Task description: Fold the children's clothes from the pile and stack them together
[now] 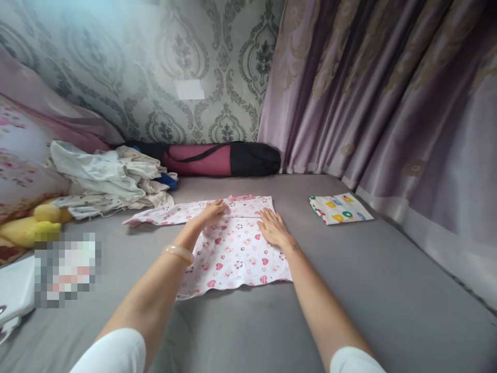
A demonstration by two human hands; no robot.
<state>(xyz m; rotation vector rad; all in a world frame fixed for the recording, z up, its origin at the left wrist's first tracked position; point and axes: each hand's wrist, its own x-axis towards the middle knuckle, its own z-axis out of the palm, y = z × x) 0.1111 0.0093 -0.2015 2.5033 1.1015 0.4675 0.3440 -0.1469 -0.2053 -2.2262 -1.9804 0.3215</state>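
Observation:
A child's long-sleeved top (pixel 236 254), white with pink hearts and small printed figures, lies spread on the grey bed sheet (pixel 240 331). Its pink collar (pixel 239 197) points away from me. One sleeve stretches out to the left, and a strip of the cloth lies folded across the chest. My left hand (pixel 213 212), slightly blurred, rests with extended fingers on that strip near the collar. A pale bangle circles my left wrist. On the top's right edge, my right hand (pixel 274 229) lies flat with its fingers spread.
To the right sits a folded cloth (pixel 341 209) with colourful prints. Heaped clothes (pixel 104 176), a yellow plush toy (pixel 31 228) and a white device (pixel 17 287) are at left. A maroon and black long bag (pixel 209 159) lies along the wall; curtains (pixel 368 93) hang at right.

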